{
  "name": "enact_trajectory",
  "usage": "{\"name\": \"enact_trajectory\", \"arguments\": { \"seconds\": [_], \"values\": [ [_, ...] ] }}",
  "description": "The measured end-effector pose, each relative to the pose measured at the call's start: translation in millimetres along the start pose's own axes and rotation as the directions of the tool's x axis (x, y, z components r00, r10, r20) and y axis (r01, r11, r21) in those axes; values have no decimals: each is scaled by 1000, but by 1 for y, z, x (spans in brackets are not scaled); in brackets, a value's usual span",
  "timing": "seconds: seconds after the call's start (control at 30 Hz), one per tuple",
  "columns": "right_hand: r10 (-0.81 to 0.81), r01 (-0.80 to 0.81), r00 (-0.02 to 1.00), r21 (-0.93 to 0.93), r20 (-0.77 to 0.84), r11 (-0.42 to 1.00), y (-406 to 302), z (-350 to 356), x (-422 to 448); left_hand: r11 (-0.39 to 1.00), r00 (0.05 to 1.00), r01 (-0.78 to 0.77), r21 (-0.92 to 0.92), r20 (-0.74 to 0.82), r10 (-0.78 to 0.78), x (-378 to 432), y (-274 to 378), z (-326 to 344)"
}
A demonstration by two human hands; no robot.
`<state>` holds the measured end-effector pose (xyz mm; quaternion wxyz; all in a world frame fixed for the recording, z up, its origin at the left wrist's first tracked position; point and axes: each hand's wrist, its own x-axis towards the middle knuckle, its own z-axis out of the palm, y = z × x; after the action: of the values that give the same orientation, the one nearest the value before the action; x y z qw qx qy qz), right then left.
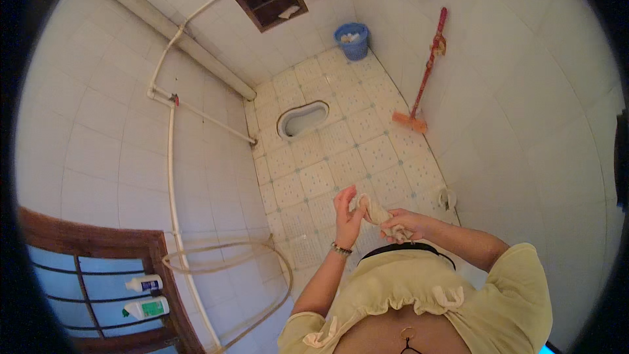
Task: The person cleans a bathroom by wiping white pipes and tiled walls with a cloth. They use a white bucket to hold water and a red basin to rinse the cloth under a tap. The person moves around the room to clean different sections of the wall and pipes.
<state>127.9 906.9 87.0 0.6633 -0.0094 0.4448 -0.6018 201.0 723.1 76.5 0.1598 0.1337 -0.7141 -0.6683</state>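
A crumpled, pale cream cloth [376,214] is held in front of my waist. My right hand [404,225] grips its lower, bunched part. My left hand [349,214], with a beaded bracelet at the wrist, is at the cloth's upper left end, with the thumb against it and the fingers raised and apart. Whether the left thumb pinches the cloth cannot be told. Below the hands lies a tiled floor [324,177] with a dotted pattern.
A squat toilet [303,121] is set in the floor ahead. A blue basket [352,42] stands in the far corner. A red-handled mop [425,83] leans on the right wall. A hose [290,275] loops at the left, near a window with two bottles [146,309].
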Motion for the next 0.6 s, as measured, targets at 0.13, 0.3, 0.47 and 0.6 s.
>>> {"name": "enact_trajectory", "arguments": {
  "seconds": [0.13,0.3,0.47,0.6],
  "values": [
    [89,-236,919,354,385,905,-87,-22,18,452,689,-722,524,605,399,88,83,-22],
    [127,-59,831,-141,541,988,-210,27,84,252,495,-855,454,564,661,215,86,-81],
    [-210,147,975,-910,67,389,-355,66,182,42,623,-717,696,613,486,353,103,-157],
    [-647,-105,762,-979,35,-177,-439,89,282,100,785,-587,803,535,311,458,92,-217]
  ]
}}
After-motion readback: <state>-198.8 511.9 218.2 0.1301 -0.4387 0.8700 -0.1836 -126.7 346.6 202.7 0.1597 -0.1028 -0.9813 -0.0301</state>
